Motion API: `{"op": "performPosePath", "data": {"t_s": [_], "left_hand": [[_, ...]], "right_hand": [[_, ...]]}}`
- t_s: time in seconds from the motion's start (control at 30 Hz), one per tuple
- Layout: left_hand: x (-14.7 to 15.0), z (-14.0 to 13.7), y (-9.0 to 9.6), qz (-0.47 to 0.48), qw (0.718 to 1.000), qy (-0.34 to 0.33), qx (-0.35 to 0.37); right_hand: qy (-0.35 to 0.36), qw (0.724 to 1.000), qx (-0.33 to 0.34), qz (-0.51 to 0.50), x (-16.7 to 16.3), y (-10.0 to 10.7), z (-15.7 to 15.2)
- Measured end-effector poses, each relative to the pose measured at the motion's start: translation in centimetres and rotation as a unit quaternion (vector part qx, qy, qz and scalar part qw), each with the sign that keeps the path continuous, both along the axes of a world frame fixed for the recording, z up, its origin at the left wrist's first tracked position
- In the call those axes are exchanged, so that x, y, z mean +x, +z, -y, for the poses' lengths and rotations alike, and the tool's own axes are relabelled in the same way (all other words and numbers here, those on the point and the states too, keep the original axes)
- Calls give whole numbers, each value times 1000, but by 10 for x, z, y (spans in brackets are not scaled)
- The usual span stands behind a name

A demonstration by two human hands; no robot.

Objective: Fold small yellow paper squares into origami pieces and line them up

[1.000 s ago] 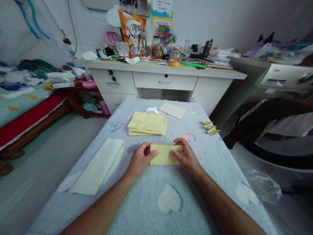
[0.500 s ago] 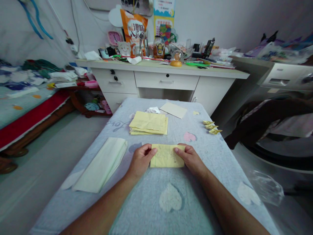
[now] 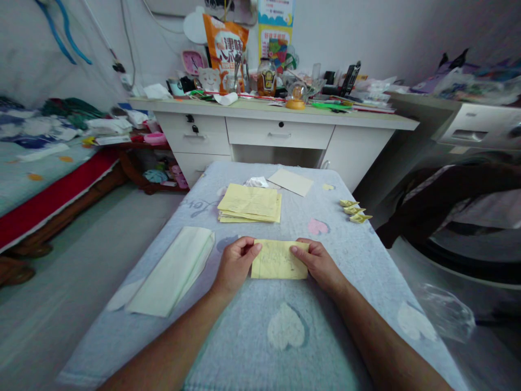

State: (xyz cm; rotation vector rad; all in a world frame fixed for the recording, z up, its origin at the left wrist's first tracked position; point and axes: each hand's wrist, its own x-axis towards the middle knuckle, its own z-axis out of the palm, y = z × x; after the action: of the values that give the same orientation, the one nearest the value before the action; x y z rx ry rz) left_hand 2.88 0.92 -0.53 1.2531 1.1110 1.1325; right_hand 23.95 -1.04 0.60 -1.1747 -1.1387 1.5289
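Observation:
Between my hands is a small yellow sheet of paper point(image 3: 279, 263), a rectangle wider than tall with faint marks on its face. My left hand point(image 3: 236, 264) pinches its upper left corner, thumb in front and fingers behind. At the upper right, my right hand point(image 3: 319, 264) grips it the same way. A stack of yellow paper point(image 3: 249, 201) lies just beyond my hands. Three small folded yellow paper pieces point(image 3: 355, 210) with pointed ends stand in a row at the table's right edge.
A cloth with hearts covers the table point(image 3: 325, 336). On it lie a folded pale green sheet point(image 3: 173, 271), a cream card point(image 3: 290, 182) and a crumpled white tissue point(image 3: 256, 182). Behind stands a cluttered white desk point(image 3: 280, 133); a washing machine point(image 3: 480, 130) is at right.
Both hands keep their hold on the yellow paper, nearly in place. The whole view has shifted slightly.

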Motion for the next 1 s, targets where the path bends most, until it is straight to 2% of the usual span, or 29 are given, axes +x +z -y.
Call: {"op": "performPosePath", "data": {"t_s": [0.73,0.9,1.0], "left_hand": [[-1,2,3,-38,999,7,6],[-3,2,3,-76,997,11,14],[-3,2,1,-120,992,11,29]], "right_hand": [[1,1000,-1,11,1,-1,1],[-15,999,1,50,2,-4,0],[-36,993,34,105,4,-4,-1]]}}
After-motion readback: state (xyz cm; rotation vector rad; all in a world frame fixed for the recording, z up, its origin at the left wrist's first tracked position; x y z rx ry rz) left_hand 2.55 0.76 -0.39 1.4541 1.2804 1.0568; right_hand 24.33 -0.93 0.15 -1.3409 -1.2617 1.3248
